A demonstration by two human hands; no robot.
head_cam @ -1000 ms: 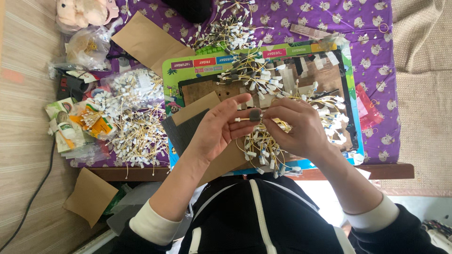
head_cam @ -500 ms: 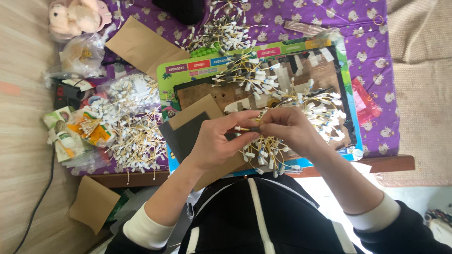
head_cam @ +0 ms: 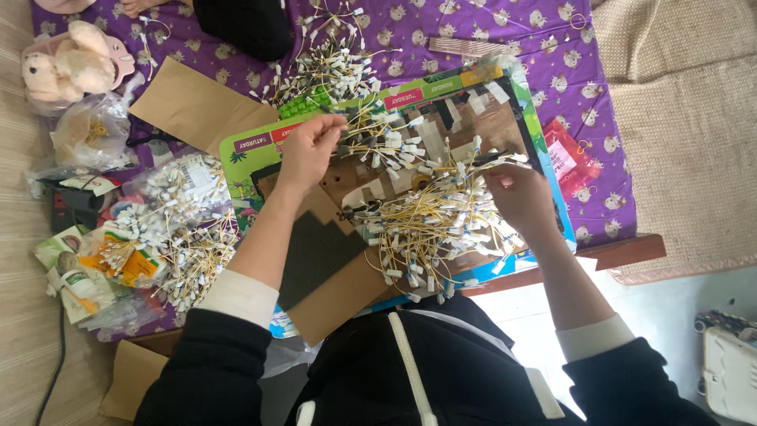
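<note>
A purple patterned cloth (head_cam: 552, 47) covers the table, bearing a green-edged board (head_cam: 260, 150) heaped with yellow tagged cords (head_cam: 426, 221). The left hand (head_cam: 309, 150) reaches out over the board, fingers pinched on one cord's end; the right hand (head_cam: 516, 197) rests in the heap, fingers curled around cords.

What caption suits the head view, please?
Left hand lifts one yellow-stringed white tag; right hand rests on the tangled tag pile.

purple patterned cloth (head_cam: 505, 31), yellow white-tagged cords (head_cam: 430, 225)
</note>
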